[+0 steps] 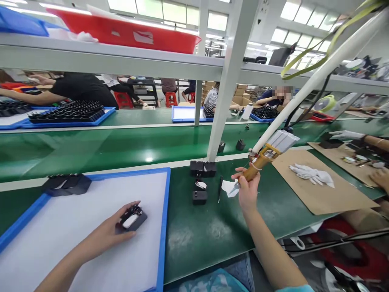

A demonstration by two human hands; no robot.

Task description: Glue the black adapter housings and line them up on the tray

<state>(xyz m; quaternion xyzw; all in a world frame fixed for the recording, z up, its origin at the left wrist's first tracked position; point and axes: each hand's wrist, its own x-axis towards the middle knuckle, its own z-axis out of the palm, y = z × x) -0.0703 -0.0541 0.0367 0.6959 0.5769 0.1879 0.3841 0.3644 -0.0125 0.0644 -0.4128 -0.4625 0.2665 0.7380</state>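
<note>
My left hand (114,231) rests on a white-lined blue tray (91,227) and grips a small black housing (133,217) with a white part inside. My right hand (247,188) is closed around the yellow handle of a hanging tool (258,164), which is fed by a white hose (319,77) from the upper right. Its tip points down toward a white scrap (229,188) on the green table. Between my hands lie black housings (199,197), a joined pair (203,168) and a dark pen-like stick (219,188).
A white post (226,87) stands behind the parts. Black pieces (67,183) sit at the tray's far corner. Cardboard sheet (319,182) with white gloves (311,174) lies to the right. A green conveyor (121,142) runs across; other people work beyond it at trays of black parts (68,111).
</note>
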